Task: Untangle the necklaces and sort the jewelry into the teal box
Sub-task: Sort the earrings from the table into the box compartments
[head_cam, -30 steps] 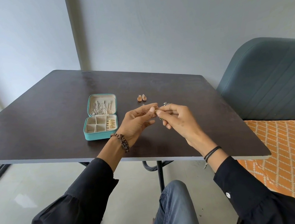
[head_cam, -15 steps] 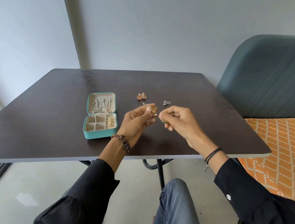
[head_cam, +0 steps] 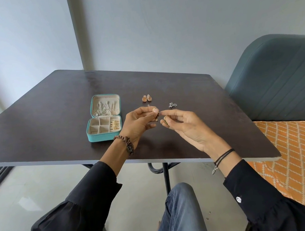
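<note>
While the left hand (head_cam: 139, 123) is pinching a small dark piece (head_cam: 157, 116) at its fingertips, the right hand (head_cam: 187, 128) is pinching a small gold piece (head_cam: 165, 120), its other fingers loosely spread. Both pieces are probably light, slippery and delicate, and best gripped by the body. Just left, the teal box (head_cam: 103, 137) is lying open; orange earrings (head_cam: 146, 98) and a silver piece (head_cam: 172, 105) are sitting farther back.

Nothing legible here: no words, brand marks or numbers can be made out. The open teal fabric jewellery box (head_cam: 103, 137) shows a plain outer wall, and the small round white button (head_cam: 238, 199) on the black right sleeve (head_cam: 269, 214) carries a mark too small to read.
</note>
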{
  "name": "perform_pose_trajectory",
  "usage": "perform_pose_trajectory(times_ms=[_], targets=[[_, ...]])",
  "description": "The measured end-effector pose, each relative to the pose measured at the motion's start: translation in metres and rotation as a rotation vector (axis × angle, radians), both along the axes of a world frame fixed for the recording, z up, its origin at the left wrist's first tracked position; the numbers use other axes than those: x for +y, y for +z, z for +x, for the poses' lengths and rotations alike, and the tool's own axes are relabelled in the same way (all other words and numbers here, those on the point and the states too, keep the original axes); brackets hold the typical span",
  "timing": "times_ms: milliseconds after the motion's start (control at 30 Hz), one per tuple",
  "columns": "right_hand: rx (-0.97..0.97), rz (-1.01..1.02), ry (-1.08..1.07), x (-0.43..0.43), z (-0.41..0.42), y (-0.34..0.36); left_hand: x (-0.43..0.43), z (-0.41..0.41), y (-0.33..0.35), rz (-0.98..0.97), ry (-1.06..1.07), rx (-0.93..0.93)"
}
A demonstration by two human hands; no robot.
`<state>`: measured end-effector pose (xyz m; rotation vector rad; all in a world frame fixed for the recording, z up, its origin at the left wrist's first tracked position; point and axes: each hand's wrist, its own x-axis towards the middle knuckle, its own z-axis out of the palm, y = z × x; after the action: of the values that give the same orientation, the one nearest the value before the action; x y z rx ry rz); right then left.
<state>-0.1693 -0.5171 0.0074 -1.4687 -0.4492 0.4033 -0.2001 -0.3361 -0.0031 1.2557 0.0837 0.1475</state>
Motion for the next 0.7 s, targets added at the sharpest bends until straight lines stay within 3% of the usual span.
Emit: perform_pose_trajectory(times_ms=[700], targets=[[-0.045,-0.109,-0.135,0.0,0.01,0.01,0.003,-0.009,0.008,0.135,-0.013,0.021]])
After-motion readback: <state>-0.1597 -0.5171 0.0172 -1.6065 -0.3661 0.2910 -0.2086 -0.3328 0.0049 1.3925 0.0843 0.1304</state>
